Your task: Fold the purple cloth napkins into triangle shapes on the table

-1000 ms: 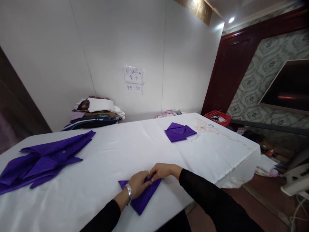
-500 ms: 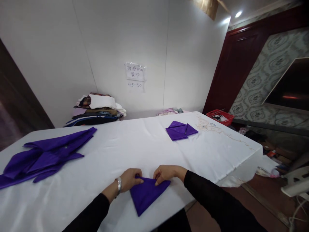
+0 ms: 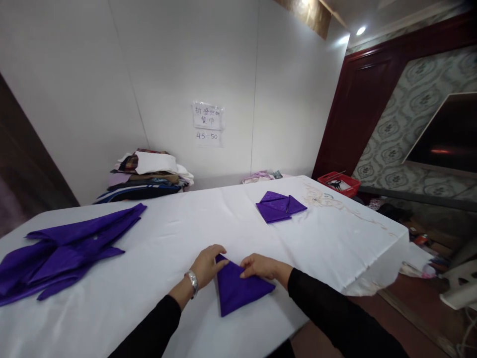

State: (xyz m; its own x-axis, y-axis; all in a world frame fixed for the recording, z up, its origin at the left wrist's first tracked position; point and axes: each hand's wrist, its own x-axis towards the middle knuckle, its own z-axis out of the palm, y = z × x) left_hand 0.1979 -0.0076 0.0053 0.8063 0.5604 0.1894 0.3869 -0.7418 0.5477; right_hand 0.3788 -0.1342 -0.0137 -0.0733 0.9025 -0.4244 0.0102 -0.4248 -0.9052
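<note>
A purple cloth napkin, folded into a triangle, lies at the near side of the white-covered table. My left hand pinches its upper left corner between thumb and fingers. On the top edge, a short way to the right, my right hand grips the cloth the same way. The napkin's lower point faces toward me. Farther back sits another folded purple napkin with overlapping flaps. To the left, loose purple napkins lie in a crumpled heap.
Behind the table's far edge is a stack of folded clothes. A red basket holding scissors stands beyond the far right corner. On the wall hangs a handwritten paper sign. Pinkish cloth shows at the back edge.
The triangular napkin has turned and shifted a little right and away from me, with both hands keeping hold. My left hand has moved up with its corner. The view has tilted slightly.
</note>
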